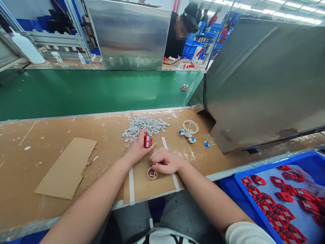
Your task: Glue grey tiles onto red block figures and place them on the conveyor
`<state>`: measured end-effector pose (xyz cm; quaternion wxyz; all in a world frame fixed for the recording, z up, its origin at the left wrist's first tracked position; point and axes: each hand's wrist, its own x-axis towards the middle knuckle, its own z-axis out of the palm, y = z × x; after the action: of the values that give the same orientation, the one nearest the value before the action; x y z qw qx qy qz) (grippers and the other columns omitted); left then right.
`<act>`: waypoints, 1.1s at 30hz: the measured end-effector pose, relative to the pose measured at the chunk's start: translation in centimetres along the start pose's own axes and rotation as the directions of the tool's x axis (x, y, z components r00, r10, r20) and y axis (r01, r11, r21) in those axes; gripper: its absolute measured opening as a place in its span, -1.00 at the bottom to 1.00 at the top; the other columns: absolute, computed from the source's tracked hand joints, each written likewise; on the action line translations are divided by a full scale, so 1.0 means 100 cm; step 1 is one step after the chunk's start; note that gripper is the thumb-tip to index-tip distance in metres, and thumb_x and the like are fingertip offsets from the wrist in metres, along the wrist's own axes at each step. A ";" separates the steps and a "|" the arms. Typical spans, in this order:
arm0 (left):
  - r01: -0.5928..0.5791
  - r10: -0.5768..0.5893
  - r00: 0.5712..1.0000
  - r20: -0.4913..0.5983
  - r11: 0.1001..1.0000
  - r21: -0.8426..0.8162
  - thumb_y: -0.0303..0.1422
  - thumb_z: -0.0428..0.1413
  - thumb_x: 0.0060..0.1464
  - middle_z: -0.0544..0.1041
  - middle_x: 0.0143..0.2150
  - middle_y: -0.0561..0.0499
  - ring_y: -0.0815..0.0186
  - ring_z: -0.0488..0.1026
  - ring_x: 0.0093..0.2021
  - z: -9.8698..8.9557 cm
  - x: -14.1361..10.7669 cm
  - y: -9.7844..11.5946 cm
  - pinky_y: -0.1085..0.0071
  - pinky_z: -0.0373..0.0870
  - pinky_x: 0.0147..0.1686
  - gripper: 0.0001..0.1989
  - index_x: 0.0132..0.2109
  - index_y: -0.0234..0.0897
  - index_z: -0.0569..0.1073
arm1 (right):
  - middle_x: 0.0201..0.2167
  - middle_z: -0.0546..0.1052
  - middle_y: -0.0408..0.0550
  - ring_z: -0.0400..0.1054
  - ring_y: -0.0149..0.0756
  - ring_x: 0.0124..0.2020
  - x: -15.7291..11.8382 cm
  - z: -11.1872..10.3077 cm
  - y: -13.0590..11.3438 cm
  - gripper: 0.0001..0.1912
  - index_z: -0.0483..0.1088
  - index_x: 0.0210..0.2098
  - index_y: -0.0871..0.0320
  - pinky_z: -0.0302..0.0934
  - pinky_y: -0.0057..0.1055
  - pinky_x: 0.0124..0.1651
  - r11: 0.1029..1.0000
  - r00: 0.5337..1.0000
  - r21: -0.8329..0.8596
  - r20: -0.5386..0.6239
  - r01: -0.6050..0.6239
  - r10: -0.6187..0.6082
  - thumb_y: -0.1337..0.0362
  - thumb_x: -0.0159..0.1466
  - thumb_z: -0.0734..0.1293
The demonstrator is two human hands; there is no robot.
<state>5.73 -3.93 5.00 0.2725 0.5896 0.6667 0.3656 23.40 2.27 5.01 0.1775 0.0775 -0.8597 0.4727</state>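
My left hand (135, 150) is closed around a small red toy vehicle (148, 141) with light blue windows, held just above the table. Close beside it, my right hand (166, 161) pinches a thin stick (154, 173), whose lower end is in a small round cup (149, 177) with dark reddish contents. What the stick's tip looks like is hidden in the cup. Beyond my left hand lies a heap of small flat grey pieces (146, 126).
A torn cardboard sheet (63, 169) lies left. At right are a tape ring (191, 131), small toy parts (188, 135) and a blue piece (206, 144). A blue bin (240, 181) holds red parts. Behind runs a green belt (106, 89) carrying one toy (184, 87); a person leans beyond.
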 end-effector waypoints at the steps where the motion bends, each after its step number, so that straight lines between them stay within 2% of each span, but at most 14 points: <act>1: 0.005 -0.005 1.000 -0.001 1.000 -0.015 -0.20 0.23 0.12 0.41 -0.35 0.18 0.31 0.33 -0.40 -0.001 0.000 0.000 0.40 0.20 -0.34 -0.60 -0.01 -0.12 0.21 | -0.63 0.07 -0.25 -0.03 -0.39 -0.55 0.000 0.000 -0.001 -0.56 -0.04 -0.56 0.05 -0.11 -0.34 -0.39 1.000 1.000 0.008 -0.026 0.006 -0.006 0.19 0.40 0.21; 5: -0.023 0.023 0.999 0.042 1.000 -0.004 -0.18 0.20 0.14 0.42 -0.36 0.16 0.29 0.35 -0.38 -0.005 0.003 -0.003 0.39 0.22 -0.31 -0.61 0.08 -0.12 0.34 | -0.63 0.03 -0.27 -0.07 -0.41 -0.58 0.000 0.000 -0.002 -0.53 -0.07 -0.58 0.05 -0.14 -0.34 -0.42 0.999 0.994 0.037 -0.111 0.019 -0.014 0.23 0.38 0.23; 8: -0.054 0.050 0.995 0.091 0.997 0.048 -0.16 0.23 0.09 0.44 -0.39 0.14 0.28 0.37 -0.37 -0.005 0.004 -0.006 0.38 0.22 -0.31 -0.68 -0.04 -0.13 0.47 | -0.64 0.02 -0.27 -0.09 -0.41 -0.58 -0.001 0.000 0.001 -0.51 -0.08 -0.59 0.05 -0.12 -0.35 -0.42 0.999 0.992 0.029 -0.123 0.015 -0.011 0.20 0.40 0.23; 10: -0.056 0.049 0.993 0.103 0.996 0.073 -0.14 0.25 0.06 0.47 -0.39 0.13 0.29 0.37 -0.38 -0.005 0.004 -0.008 0.38 0.21 -0.33 -0.71 -0.11 -0.15 0.48 | -0.63 0.00 -0.26 -0.09 -0.40 -0.58 -0.003 -0.001 0.004 -0.50 -0.09 -0.58 0.05 -0.10 -0.35 -0.42 1.000 0.972 -0.003 -0.233 -0.004 0.003 0.15 0.42 0.22; 12: -0.047 0.037 0.993 0.114 0.995 0.085 -0.12 0.25 0.07 0.49 -0.39 0.13 0.29 0.38 -0.39 -0.005 0.004 -0.009 0.39 0.21 -0.35 -0.71 -0.13 -0.16 0.47 | -0.62 -0.02 -0.26 -0.11 -0.40 -0.57 -0.005 -0.003 0.007 -0.50 -0.09 -0.57 0.05 -0.12 -0.35 -0.42 0.998 0.900 -0.052 -0.436 -0.044 0.017 0.14 0.43 0.21; 15: -0.033 0.020 0.989 0.144 0.996 0.088 -0.11 0.24 0.07 0.50 -0.40 0.12 0.28 0.39 -0.40 -0.006 0.004 -0.007 0.38 0.23 -0.34 -0.70 -0.13 -0.16 0.46 | -0.61 -0.01 -0.26 -0.09 -0.42 -0.57 -0.006 -0.004 0.011 -0.53 -0.05 -0.56 0.07 -0.16 -0.36 -0.43 0.983 0.724 -0.129 -0.690 -0.129 0.004 0.22 0.42 0.23; 17: -0.026 0.009 0.987 0.158 0.994 0.107 -0.11 0.23 0.06 0.53 -0.37 0.10 0.26 0.42 -0.38 -0.007 0.004 -0.006 0.37 0.26 -0.32 -0.70 -0.13 -0.17 0.46 | -0.61 0.01 -0.26 -0.07 -0.42 -0.56 -0.006 -0.005 0.013 -0.54 -0.04 -0.56 0.07 -0.16 -0.37 -0.42 0.968 0.649 -0.154 -0.760 -0.197 0.011 0.25 0.40 0.24; 19: -0.024 0.001 0.987 0.159 0.989 0.142 -0.09 0.23 0.06 0.55 -0.35 0.10 0.25 0.44 -0.36 -0.008 0.004 -0.004 0.36 0.27 -0.30 -0.69 -0.13 -0.16 0.47 | -0.60 0.03 -0.26 -0.04 -0.43 -0.55 -0.004 -0.005 0.014 -0.54 -0.04 -0.56 0.08 -0.15 -0.37 -0.41 0.951 0.617 -0.158 -0.785 -0.265 0.042 0.24 0.39 0.25; 21: -0.031 0.003 0.988 0.157 0.984 0.174 -0.07 0.23 0.06 0.55 -0.35 0.10 0.24 0.44 -0.36 -0.008 0.005 -0.003 0.36 0.27 -0.31 -0.67 -0.13 -0.16 0.47 | -0.60 0.03 -0.26 -0.03 -0.43 -0.54 -0.002 -0.006 0.015 -0.54 -0.05 -0.56 0.08 -0.13 -0.37 -0.40 0.940 0.610 -0.154 -0.789 -0.304 0.068 0.22 0.39 0.24; 26: -0.040 0.006 0.987 0.159 0.976 0.213 -0.03 0.20 0.06 0.55 -0.36 0.10 0.24 0.44 -0.36 -0.009 0.005 0.000 0.36 0.26 -0.33 -0.66 -0.13 -0.15 0.48 | -0.60 0.06 -0.27 -0.02 -0.43 -0.53 0.000 -0.006 0.017 -0.57 -0.03 -0.55 0.08 -0.11 -0.38 -0.39 0.937 0.654 -0.165 -0.752 -0.308 0.082 0.22 0.38 0.23; 33: -0.035 -0.005 0.987 0.159 0.968 0.249 -0.01 0.19 0.06 0.58 -0.32 0.06 0.21 0.47 -0.33 -0.009 0.005 0.000 0.35 0.28 -0.29 -0.62 -0.10 -0.16 0.50 | -0.59 0.06 -0.27 -0.02 -0.44 -0.52 0.001 -0.006 0.021 -0.58 -0.02 -0.55 0.08 -0.12 -0.39 -0.39 0.929 0.690 -0.184 -0.717 -0.321 0.096 0.21 0.38 0.23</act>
<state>4.92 -3.57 5.56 0.2449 0.6516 0.6792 0.2325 22.84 3.90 3.67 0.4420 -0.2330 -0.7923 0.3500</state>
